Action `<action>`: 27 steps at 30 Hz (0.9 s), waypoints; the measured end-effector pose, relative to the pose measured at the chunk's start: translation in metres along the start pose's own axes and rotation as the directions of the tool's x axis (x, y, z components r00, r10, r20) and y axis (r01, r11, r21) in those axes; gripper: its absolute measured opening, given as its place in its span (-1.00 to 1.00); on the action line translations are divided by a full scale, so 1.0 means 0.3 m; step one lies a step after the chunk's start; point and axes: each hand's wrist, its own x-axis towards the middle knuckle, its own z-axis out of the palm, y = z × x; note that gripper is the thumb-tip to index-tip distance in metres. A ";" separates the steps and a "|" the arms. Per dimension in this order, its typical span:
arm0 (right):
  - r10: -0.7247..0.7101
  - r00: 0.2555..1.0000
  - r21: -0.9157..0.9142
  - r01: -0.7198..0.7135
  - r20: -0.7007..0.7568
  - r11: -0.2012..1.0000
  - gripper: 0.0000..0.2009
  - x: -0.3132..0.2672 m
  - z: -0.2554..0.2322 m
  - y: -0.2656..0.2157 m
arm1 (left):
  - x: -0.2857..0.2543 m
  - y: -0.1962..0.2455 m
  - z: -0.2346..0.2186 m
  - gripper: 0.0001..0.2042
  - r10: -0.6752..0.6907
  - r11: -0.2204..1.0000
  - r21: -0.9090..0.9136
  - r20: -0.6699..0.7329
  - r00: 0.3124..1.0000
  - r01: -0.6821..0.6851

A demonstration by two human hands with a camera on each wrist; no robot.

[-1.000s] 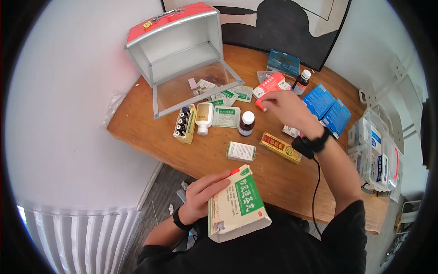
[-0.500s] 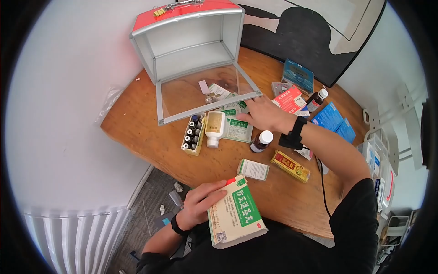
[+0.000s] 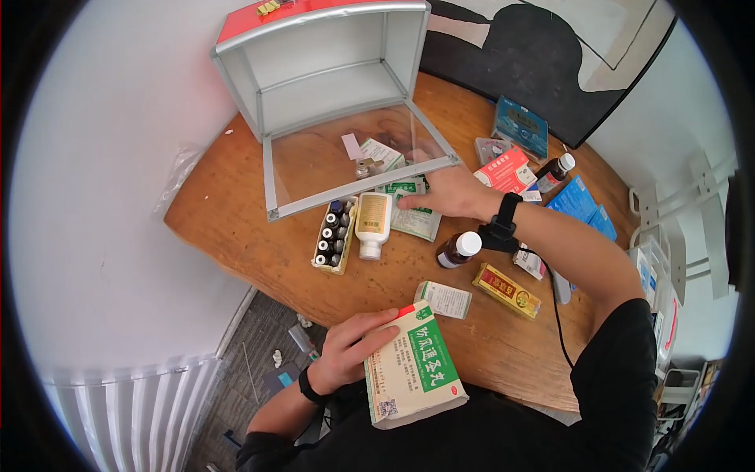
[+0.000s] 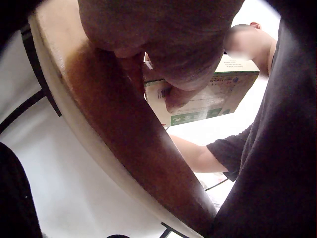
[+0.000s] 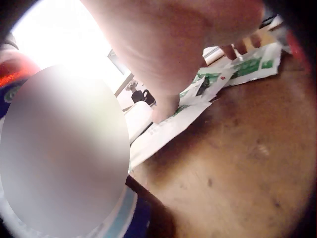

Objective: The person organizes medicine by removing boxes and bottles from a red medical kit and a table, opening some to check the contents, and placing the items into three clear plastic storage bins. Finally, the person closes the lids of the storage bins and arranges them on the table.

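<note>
My left hand grips a cream and green medicine box by its upper left edge, fingers over the printed front. In the left wrist view the fingers lie along this box. Over the middle of the table, my right hand reaches down onto green and white medicine sachets. Its thumb rests on the nearest sachet in the right wrist view, the other fingertips spread over the far ones. The clear door's frame hides part of those fingers in the head view. Left of the thumb lies a white bottle.
A red-topped medicine case stands at the back, its clear door lowered over the table. Nearby are a box of vials, a brown bottle, a yellow box, a small white box and a red box.
My right hand has left the red box and moved left onto the sachets, shifting slightly over them lately. The left hand still holds the medicine box. The head view has shifted.
</note>
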 end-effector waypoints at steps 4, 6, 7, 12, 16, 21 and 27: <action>0.167 0.973 -0.071 -0.157 0.162 0.985 -0.28 -0.011 -0.069 -0.037 | 0.004 0.002 -0.001 -0.56 -0.002 1.000 -0.006 -0.003 1.000 0.002; 0.201 0.978 -0.103 -0.194 0.064 0.976 -0.36 -0.025 -0.051 -0.019 | 0.010 0.010 0.000 -0.62 -0.003 1.000 0.009 -0.009 1.000 0.003; 0.203 0.977 -0.104 -0.196 0.063 0.975 -0.36 -0.028 -0.055 -0.021 | 0.012 0.012 0.001 -0.62 -0.002 1.000 0.007 -0.008 1.000 0.002; 0.165 0.984 0.099 -0.170 0.059 0.980 -0.41 -0.030 -0.073 -0.030 | 0.016 0.016 0.002 -0.62 -0.002 1.000 0.021 -0.027 1.000 0.002; 0.225 0.973 0.168 -0.230 0.052 0.958 -0.44 -0.032 -0.050 -0.018 | 0.013 0.015 0.006 -0.62 -0.003 1.000 0.021 -0.033 0.999 0.003; 0.340 0.940 0.252 -0.337 0.033 0.907 -0.45 -0.052 -0.075 -0.052 | 0.001 0.007 0.006 -0.56 0.005 1.000 0.024 -0.027 1.000 -0.004; 0.379 0.919 0.320 -0.393 0.109 0.862 -0.46 -0.077 -0.062 0.007 | 0.005 0.015 0.003 -0.57 -0.004 1.000 0.012 -0.035 0.999 0.004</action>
